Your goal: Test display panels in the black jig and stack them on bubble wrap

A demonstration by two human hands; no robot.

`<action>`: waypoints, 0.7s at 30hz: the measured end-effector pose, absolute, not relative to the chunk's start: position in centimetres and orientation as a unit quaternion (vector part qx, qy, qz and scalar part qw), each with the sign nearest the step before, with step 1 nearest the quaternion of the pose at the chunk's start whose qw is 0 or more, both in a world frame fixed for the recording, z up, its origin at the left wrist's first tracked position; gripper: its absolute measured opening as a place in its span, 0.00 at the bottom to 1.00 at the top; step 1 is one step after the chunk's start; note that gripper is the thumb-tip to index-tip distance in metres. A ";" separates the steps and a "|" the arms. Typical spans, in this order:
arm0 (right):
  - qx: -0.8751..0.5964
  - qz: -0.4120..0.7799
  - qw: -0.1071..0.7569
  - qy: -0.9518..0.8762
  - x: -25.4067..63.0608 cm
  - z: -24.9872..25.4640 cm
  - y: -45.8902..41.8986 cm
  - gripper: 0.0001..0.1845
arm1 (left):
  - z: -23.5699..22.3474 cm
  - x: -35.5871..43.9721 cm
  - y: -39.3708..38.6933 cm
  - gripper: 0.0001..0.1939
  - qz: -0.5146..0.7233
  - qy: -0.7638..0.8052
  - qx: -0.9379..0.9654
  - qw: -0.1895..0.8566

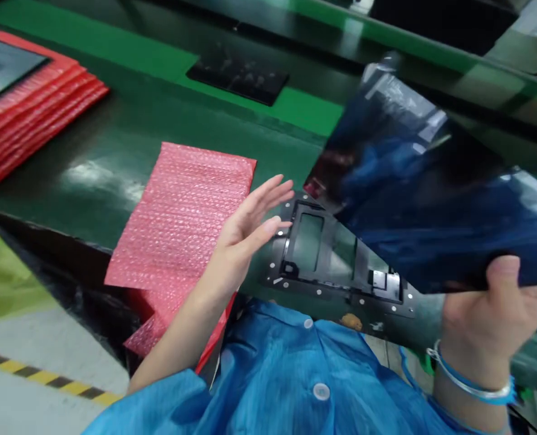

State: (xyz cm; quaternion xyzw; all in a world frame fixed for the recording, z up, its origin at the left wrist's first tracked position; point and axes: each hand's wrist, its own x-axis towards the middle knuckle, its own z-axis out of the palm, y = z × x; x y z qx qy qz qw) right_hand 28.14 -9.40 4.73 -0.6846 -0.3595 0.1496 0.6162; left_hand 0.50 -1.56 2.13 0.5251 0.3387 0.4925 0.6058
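A dark, glossy screen panel (408, 187) is raised at the right, tilted, with bright reflections along its upper edge. My right hand (506, 308) grips its lower edge, thumb on the near face and the other fingers mostly hidden. Below and partly behind the panel lies a black rectangular frame (328, 251) with cutouts and light round dots along its border. My left hand (252, 226) hovers with fingers apart and holds nothing. It is between that frame and a pink bubble-wrap bag (186, 208), which lies on the dark green bench; my left forearm crosses over the bag's lower part.
Several red bubble-wrap bags (46, 115) are stacked at the left, with a dark flat panel (5, 66) on top. Another black panel (238, 72) lies at the back on a bright green strip. Black plastic sheeting (69, 284) hangs at the bench's left edge.
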 end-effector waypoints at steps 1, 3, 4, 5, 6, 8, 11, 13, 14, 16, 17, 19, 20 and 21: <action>-0.674 0.144 0.652 -0.317 28.5 4.4 -9.2 0.09 | 1.1 -0.2 -1.6 0.28 0.485 0.367 0.545 0.578; -0.669 0.194 0.664 -0.273 29.2 3.6 -8.9 0.10 | -0.8 -1.4 -2.0 0.30 0.440 0.419 0.579 0.544; -0.681 0.244 0.639 -0.262 29.5 3.1 -8.8 0.13 | -1.6 -1.8 -2.3 0.32 0.407 0.438 0.595 0.537; -0.694 0.284 0.612 -0.251 29.7 2.7 -8.8 0.15 | -2.2 -2.0 -2.7 0.34 0.372 0.451 0.612 0.533; -0.706 0.314 0.588 -0.241 29.9 2.3 -8.9 0.18 | -2.6 -2.2 -3.0 0.37 0.341 0.459 0.629 0.527; -0.723 0.351 0.551 -0.224 30.1 1.6 -9.0 0.23 | -3.1 -2.2 -3.4 0.40 0.296 0.461 0.666 0.507; -0.732 0.385 0.519 -0.216 30.1 1.1 -9.0 0.26 | -3.4 -2.1 -3.6 0.41 0.270 0.441 0.721 0.462; -0.737 0.383 0.513 -0.218 30.1 0.9 -8.9 0.27 | -3.6 -2.0 -3.6 0.41 0.262 0.430 0.746 0.435; -0.740 0.378 0.511 -0.221 30.1 0.9 -8.9 0.26 | -3.8 -2.0 -3.6 0.41 0.257 0.429 0.756 0.423; -0.745 0.372 0.506 -0.227 30.2 0.9 -8.8 0.23 | -4.1 -1.9 -3.6 0.40 0.243 0.431 0.772 0.400; -0.746 0.372 0.501 -0.232 30.2 0.9 -8.8 0.21 | -4.2 -1.9 -3.6 0.40 0.237 0.431 0.779 0.389; -0.746 0.376 0.492 -0.243 30.4 0.9 -8.7 0.18 | -4.4 -1.7 -3.7 0.39 0.232 0.432 0.791 0.367; -0.747 0.377 0.490 -0.245 30.4 0.9 -8.6 0.18 | -4.5 -1.6 -3.8 0.39 0.230 0.431 0.795 0.359; -0.748 0.377 0.489 -0.245 30.5 0.9 -8.6 0.17 | -4.6 -1.6 -3.8 0.39 0.230 0.431 0.798 0.353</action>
